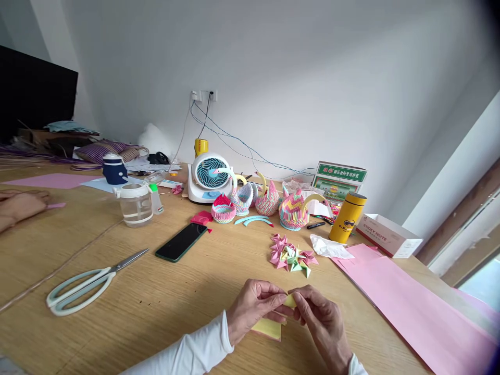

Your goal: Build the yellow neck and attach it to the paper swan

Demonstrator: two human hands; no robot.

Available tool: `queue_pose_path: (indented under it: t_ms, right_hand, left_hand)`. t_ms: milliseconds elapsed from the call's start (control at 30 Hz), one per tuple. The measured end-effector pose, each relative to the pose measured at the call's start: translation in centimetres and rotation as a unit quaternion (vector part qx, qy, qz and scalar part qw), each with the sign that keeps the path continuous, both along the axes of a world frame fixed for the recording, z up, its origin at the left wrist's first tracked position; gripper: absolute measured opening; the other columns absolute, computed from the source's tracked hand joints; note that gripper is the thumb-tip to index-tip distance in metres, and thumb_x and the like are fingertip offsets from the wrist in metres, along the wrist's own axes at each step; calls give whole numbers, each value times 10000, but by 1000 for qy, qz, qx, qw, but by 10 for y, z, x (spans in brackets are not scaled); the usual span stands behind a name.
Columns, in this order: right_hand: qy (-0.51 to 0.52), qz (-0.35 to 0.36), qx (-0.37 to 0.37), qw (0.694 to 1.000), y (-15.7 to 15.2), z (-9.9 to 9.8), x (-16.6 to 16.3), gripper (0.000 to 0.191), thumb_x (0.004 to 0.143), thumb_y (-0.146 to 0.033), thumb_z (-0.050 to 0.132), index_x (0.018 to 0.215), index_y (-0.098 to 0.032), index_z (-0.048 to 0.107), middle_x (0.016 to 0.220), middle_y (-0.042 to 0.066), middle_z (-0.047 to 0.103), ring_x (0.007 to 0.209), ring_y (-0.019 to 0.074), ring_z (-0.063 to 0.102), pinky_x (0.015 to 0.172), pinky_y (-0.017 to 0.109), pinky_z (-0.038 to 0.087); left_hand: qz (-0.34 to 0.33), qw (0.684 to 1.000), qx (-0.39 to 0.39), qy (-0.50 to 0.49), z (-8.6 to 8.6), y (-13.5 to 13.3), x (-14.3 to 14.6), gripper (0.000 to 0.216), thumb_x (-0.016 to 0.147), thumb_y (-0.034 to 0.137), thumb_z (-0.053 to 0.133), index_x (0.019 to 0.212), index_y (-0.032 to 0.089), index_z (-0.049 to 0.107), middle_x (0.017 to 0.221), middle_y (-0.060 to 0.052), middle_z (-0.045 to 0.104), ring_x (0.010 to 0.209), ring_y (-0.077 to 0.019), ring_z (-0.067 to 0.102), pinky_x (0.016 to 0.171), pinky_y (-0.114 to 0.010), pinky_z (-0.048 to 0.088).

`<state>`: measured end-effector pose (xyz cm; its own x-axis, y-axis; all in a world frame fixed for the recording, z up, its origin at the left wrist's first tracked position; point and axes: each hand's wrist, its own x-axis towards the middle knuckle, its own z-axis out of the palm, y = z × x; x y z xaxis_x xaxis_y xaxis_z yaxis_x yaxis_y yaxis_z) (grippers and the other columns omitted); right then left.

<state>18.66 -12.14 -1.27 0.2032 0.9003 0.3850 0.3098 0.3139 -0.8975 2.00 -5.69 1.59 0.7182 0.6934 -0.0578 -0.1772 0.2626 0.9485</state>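
A small piece of yellow paper (289,301) is pinched between the fingertips of my left hand (261,306) and my right hand (321,319). Both hands are closed on it, one at each side, and the fingers cover most of its shape. Under my left hand lies a stack of yellow paper slips (269,329), partly hidden by the fingers. Just beyond my hands sits a loose pile of folded paper triangles (287,253), in pink, yellow and green.
Scissors (84,289) and a phone (182,242) lie to the left. Folded-paper swans (267,200) stand before a small fan (211,174). Pink paper sheets (406,291), a yellow flask (347,217) and a sticky-note box (388,234) are on the right. Another person's hand (23,205) rests far left.
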Motion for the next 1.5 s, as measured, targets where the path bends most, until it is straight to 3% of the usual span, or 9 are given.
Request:
queue_pose_path:
  t_ms: [300,633,867,1067,1200,1333,1500]
  right_hand:
    - [10,7,-9,1000,0,2,0,335,875,-459,630,780,-150,718,659,43,621,523,135,576,497,228,461]
    - [-63,8,-21,998,-2,11,-1,367,919,-454,560,754,-148,677,615,17,551,525,123,503,500,233,404]
    - [-92,23,-24,995,-4,10,1,369,945,-448,522,761,-156,650,647,9,543,510,110,498,504,233,401]
    - [-12,8,-62,998,-2,13,5,373,936,-489,532,884,-145,667,544,-12,534,481,116,501,492,235,409]
    - [51,34,-61,996,-2,17,4,369,918,-493,564,1049,-156,637,644,1,580,563,127,543,513,230,441]
    - [89,54,-63,993,0,14,-1,374,846,-484,669,1017,-153,645,640,-2,580,549,124,551,478,220,430]
    - [108,31,-78,991,0,11,-3,437,846,-510,656,1053,-126,678,578,1,590,506,117,506,485,238,421]
  left_hand:
    - [-12,997,79,20,-11,1,4,487,689,535,751,836,84,642,725,-62,683,632,-155,688,525,-219,515]
    - [-7,990,125,58,-13,-2,4,425,748,517,698,817,122,557,542,14,588,460,-93,565,497,-229,501]
    - [-18,990,122,64,-17,-2,3,394,765,488,689,828,132,531,535,27,571,426,-87,537,437,-204,460]
    - [-6,990,130,49,-15,-1,4,386,779,487,679,811,130,535,552,27,561,440,-83,534,424,-195,462]
    - [42,990,129,41,-11,1,4,404,758,503,693,788,132,535,547,27,566,433,-73,504,416,-190,464]
    - [50,991,124,34,-5,2,4,436,732,531,706,788,131,542,557,18,579,457,-80,516,424,-189,475]
    - [34,994,99,24,3,-3,4,484,754,597,650,824,129,554,601,14,557,530,-109,579,422,-183,487]
